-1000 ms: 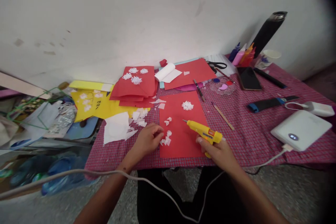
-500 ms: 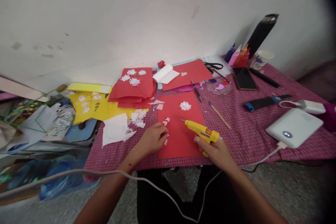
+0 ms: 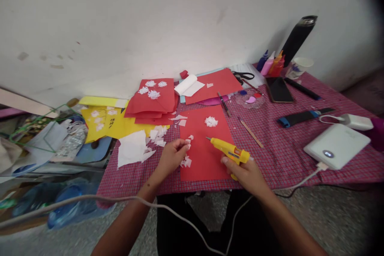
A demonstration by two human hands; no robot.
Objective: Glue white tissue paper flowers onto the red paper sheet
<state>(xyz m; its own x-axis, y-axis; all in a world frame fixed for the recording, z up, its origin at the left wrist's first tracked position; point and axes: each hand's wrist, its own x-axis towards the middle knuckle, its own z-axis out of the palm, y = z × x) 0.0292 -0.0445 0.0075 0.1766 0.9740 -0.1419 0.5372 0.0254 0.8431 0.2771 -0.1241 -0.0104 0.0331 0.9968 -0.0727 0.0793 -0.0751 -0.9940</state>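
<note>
Checkered table (image 3: 279, 156) backing onto pale wall (image 3: 126, 20), red sheet (image 3: 207, 164) just inside near edge. Right hand (image 3: 247, 171), fingers wrapped round yellow glue gun (image 3: 229, 150), nozzle (image 3: 208, 139) over sheet, pointing left. Left hand (image 3: 173, 156) at sheet's left edge, thumb and forefinger nearly meeting by white scraps (image 3: 187, 162); pinching one, cannot tell. Red gap between nozzle and left hand; wide checkered stretch between gun and power bank (image 3: 337, 146).

Bare strip down the red sheet (image 3: 204, 168), hemmed on both sides

It runs between the left hand (image 3: 173, 155), with white scraps (image 3: 187, 162) beside it, and the yellow glue gun (image 3: 230, 150) in the right hand (image 3: 246, 172); a white flower (image 3: 211, 121) sits just beyond the nozzle (image 3: 208, 139). A wooden stick (image 3: 251, 133) obstructs the right, a pale cable (image 3: 177, 216) the near side.
</note>
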